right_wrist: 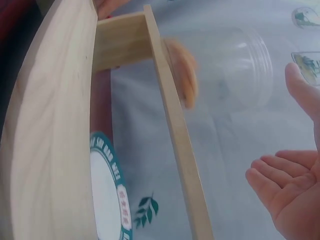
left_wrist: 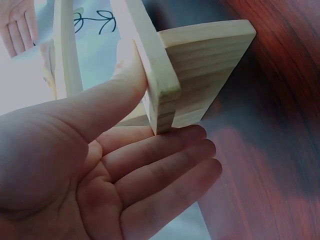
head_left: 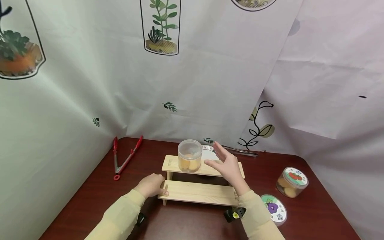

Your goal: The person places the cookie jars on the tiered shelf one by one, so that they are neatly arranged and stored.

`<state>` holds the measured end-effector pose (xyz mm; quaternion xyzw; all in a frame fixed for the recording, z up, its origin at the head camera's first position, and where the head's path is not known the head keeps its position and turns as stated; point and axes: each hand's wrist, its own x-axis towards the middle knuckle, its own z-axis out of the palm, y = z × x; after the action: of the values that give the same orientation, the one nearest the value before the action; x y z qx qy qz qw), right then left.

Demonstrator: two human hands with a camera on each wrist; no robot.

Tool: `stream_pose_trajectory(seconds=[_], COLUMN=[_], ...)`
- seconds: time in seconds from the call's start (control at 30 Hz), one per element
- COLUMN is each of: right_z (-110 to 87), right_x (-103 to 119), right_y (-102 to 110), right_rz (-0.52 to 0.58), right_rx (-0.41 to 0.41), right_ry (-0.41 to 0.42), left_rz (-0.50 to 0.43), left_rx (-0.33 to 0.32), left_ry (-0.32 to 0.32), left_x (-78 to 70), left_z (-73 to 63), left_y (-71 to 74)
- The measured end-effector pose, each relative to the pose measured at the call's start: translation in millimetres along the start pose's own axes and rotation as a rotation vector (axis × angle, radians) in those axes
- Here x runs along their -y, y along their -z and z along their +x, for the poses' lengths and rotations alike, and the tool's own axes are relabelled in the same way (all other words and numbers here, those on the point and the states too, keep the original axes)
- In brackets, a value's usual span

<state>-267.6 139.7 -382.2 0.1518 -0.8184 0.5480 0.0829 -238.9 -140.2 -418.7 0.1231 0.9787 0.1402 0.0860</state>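
Observation:
A pale two-tier wooden stand (head_left: 198,192) sits on the table. My left hand (head_left: 151,185) grips the left end of its lower step; in the left wrist view the thumb lies on one side of the board and the fingers on the other. On the upper step stands a clear plastic jar (head_left: 190,156), lidless, with several yellow-brown pieces of food at its bottom. My right hand (head_left: 229,166) hovers above the right part of the upper step, thumb and fingers apart, holding nothing. It does not touch the jar in the right wrist view (right_wrist: 295,195).
Behind the stand is a round plate (right_wrist: 105,195), partly hidden. Red-handled tongs (head_left: 121,166) lie at the left, metal utensils (head_left: 240,151) at the back. To the right are a lidded jar (head_left: 292,182) and a loose lid (head_left: 274,209). Printed cloth (head_left: 192,86) walls the table.

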Motion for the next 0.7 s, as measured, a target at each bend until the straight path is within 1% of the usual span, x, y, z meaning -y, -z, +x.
stream_pose_trajectory(seconds=[0.13,0.27,0.33,0.57,0.7], right_z=[-6.4,-10.0,-11.5,-20.1,-26.2], right_x=[-1,-4,-5,-12,-15], right_y=[12,22,28,46,56], right_rz=[-0.013,-0.032,-0.039,-0.077,-0.104], right_rx=[-0.017,-0.023,-0.029,-0.044,-0.057], right_ry=[-0.016,0.0,0.003,-0.029,-0.027], left_rz=[0.001,0.013,0.021,0.024,0.03], left_rx=[0.01,0.01,0.006,0.014,0.02], left_ry=[-0.001,0.009,0.006,-0.005,-0.011], left_x=[-0.2,1.6,2.3,2.4,1.6], left_z=[0.4,0.5,0.5,0.3,1.4], left_y=[0.1,0.3,0.6,0.3,-0.9])
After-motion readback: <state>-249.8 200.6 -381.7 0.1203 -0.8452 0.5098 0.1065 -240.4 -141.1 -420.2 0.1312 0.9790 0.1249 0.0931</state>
